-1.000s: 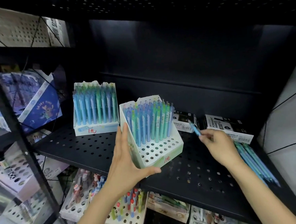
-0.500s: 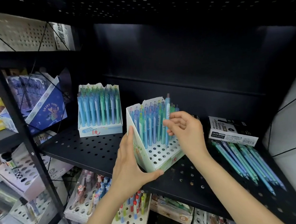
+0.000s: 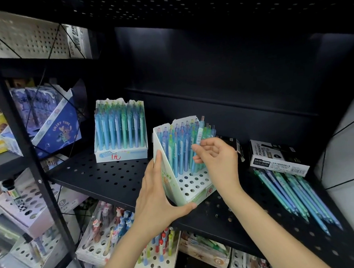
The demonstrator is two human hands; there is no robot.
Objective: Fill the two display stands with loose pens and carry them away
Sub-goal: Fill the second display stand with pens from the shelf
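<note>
A white display stand (image 3: 192,187) with blue and green pens in its back rows and bare holes in front sits at the front of the black perforated shelf (image 3: 104,176). My left hand (image 3: 159,198) grips its left wall and front corner. My right hand (image 3: 216,158) pinches a light blue pen (image 3: 198,136) upright, its tip down among the pens in the stand. A second stand (image 3: 120,130), full of pens, stands further back on the left. Several loose pens (image 3: 296,197) lie flat on the shelf at the right.
A black-and-white permanent marker box (image 3: 277,157) lies behind the loose pens, another dark box (image 3: 234,143) behind my right hand. A blue cartoon box (image 3: 54,128) stands on the left rack. The lower shelf holds more stands with pens (image 3: 116,239).
My right hand picked a pen from the loose pile at the right, carried it left to the stand and has lowered it in among the pens. My left hand kept holding the stand.
</note>
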